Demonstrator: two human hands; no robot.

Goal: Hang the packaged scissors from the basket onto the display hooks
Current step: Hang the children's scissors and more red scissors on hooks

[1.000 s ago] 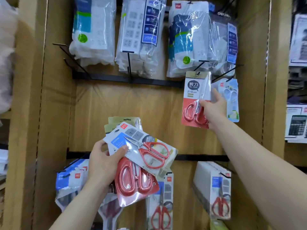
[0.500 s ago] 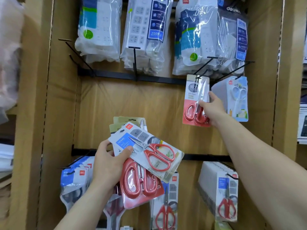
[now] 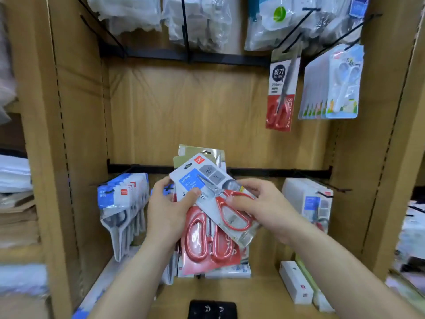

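Scissor-packs (image 3: 208, 246) gripped: left hand (image 3: 167, 211), right hand (image 3: 266, 209) (three, maybe)

The left hand (image 3: 167, 210) and right hand (image 3: 264, 206) hold a stack of scissor packs (image 3: 207, 245) before the shelf's back wall, with the top pack (image 3: 213, 187) lying slantwise across it. A hung pack (image 3: 281, 95) dangles from the upper rail (image 3: 161, 55) at right, with a bunch of packs (image 3: 338, 84) just right of it. Boxes (image 3: 295, 282) lie in the shelf floor's right corner.
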